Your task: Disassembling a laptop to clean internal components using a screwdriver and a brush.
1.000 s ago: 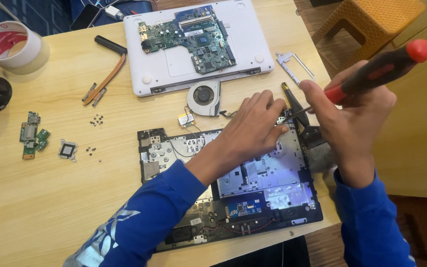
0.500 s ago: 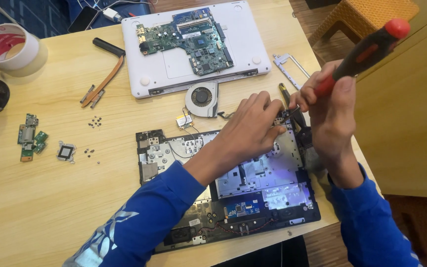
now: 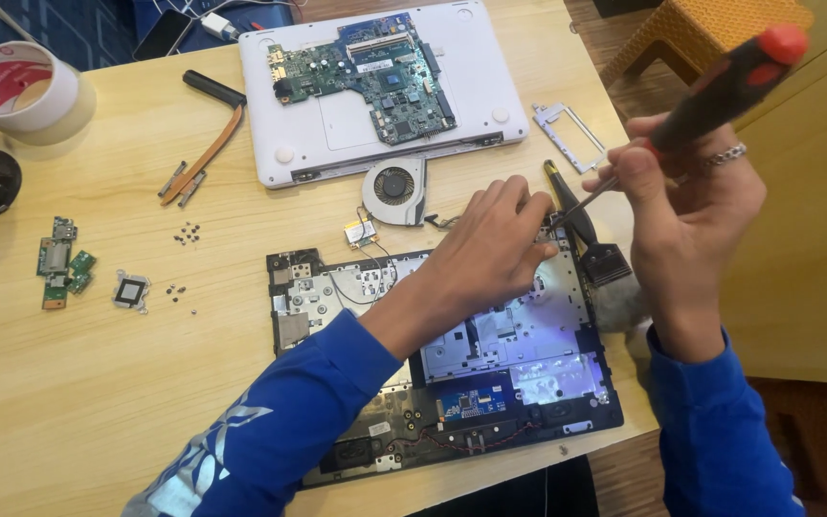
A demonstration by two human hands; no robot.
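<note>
An opened black laptop base (image 3: 490,383) lies on the wooden table near its front edge. My left hand (image 3: 490,251) rests on its upper right part, fingers curled by the corner. My right hand (image 3: 686,206) grips a screwdriver (image 3: 720,81) with a black and red handle, tilted, its tip at the laptop's top right corner beside my left fingers. A black brush (image 3: 591,239) lies by that corner under the screwdriver shaft.
A white laptop cover (image 3: 356,124) carries a green mainboard (image 3: 366,62). A fan (image 3: 394,187), copper heat pipe (image 3: 205,153), small boards (image 3: 59,263), loose screws (image 3: 186,233), a metal bracket (image 3: 571,134) and a tape roll (image 3: 16,91) lie about. A wicker stool (image 3: 691,33) stands right.
My right hand has tilted the screwdriver and brought its tip down to the laptop's top right corner. My left hand has stayed on the base.
</note>
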